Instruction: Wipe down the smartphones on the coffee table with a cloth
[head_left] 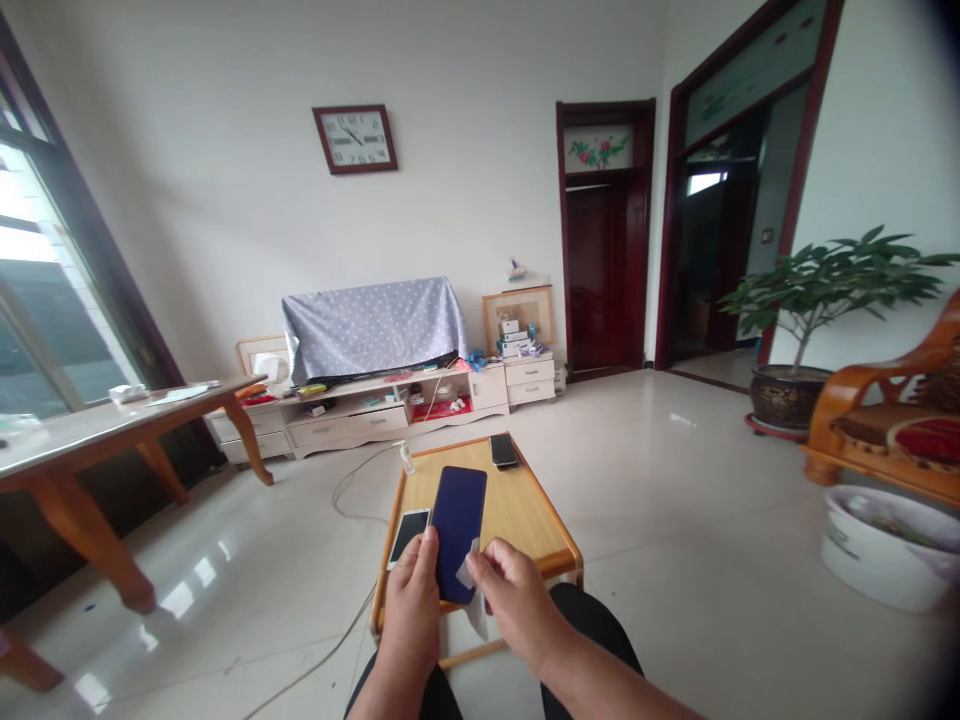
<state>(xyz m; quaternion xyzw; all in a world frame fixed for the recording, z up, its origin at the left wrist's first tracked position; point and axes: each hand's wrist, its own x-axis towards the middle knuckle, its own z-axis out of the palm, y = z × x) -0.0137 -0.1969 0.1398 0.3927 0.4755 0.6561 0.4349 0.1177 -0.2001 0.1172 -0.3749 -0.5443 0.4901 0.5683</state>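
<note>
Cable (352, 618): pale, thin and loosely curved on glossy floor tiles.
White phone (409, 538): laid on the low table, just beside the left hand; white border, dark smooth screen.
Small bottle (407, 459): stood near the table's far left corner; pale and narrow.
Left hand (411, 605): the blue phone is grasped by its left edge, the thumb laid along the front; the fingers behind are hidden. A steady hold at the edge is best kept, so that the broad face is left free and no tilt is caused.
Blue phone (459, 510): held raised over the near part of the table; a flat slab, rounded corners, smooth dark blue face.
White tissue (477, 615): thin, soft-looking and creased, bunched at the blue phone's lower right edge, a loose end hanging.
Black phone (503, 451): laid near the far right corner; dark, smooth.
Right hand (517, 595): the tissue is pinched between thumb and fingers. Light, even pressure is advised, with the loose end gathered in.
Low table (525, 510): pale wood grain, framed by a rounded orange-brown rim.
</note>
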